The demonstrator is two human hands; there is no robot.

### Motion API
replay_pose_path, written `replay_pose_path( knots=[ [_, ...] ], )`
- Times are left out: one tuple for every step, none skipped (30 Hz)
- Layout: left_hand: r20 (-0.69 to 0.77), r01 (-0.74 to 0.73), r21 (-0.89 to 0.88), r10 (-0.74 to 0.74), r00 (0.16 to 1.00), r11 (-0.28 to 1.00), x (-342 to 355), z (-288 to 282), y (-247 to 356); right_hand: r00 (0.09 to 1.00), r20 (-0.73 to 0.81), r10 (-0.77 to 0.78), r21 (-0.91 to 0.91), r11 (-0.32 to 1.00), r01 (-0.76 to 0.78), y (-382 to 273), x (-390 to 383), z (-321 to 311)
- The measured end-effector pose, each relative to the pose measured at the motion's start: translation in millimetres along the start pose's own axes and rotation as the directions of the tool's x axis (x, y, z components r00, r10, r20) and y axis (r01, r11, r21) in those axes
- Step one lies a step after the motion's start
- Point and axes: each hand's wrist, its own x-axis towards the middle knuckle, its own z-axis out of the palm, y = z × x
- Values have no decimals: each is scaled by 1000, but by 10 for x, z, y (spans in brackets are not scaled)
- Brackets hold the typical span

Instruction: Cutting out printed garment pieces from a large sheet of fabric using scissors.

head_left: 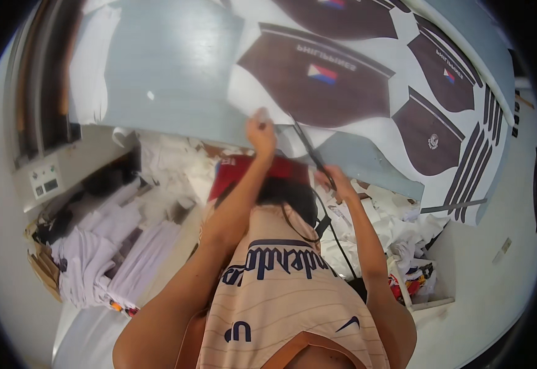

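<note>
My right hand [337, 183] grips a pair of long dark scissors [307, 142] by the handles. Their blades point up and to the left, into the near edge of a white printed sheet [247, 92]. On the sheet are dark brown garment-shaped panels, the closest being a large panel [318, 80] with a small flag print. Just left of the blades, my left hand [261, 132] is closed with its fingertips pinching the sheet's near edge, slightly blurred. Whether the sheet is cloth or paper, I cannot tell.
The blue-grey table [170, 67] carries more printed panels at the right, with dark stripes [465, 169] near its corner. Under the table, white scraps [373, 215] lie heaped. A pile of white cloth [96, 258] sits at the left. A black cord [340, 246] hangs near my right arm.
</note>
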Motion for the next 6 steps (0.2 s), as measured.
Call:
replay_pose_path(
  knots=[
    [-80,-20,-69,14,997,997,-52,118,12,1000,-11,-6,-108,994,5,-88,-37,-35],
    [-90,-5,-67,-1,996,998,-61,168,6,1000,-19,-14,-216,976,10,-116,-40,-81],
    [-18,92,-144,-95,995,985,-51,193,-10,998,-36,-58,-203,978,50,-78,-5,-116],
    [60,191,-214,-182,981,958,-45,213,-24,998,-29,-48,-208,977,41,-52,8,-176],
    [55,234,-233,-227,972,944,-52,231,-36,996,-48,-71,-288,956,55,-28,16,-236],
    [81,262,-268,-249,965,927,-52,212,-82,993,-61,-97,-366,928,68,-27,28,-270]
  ],
)
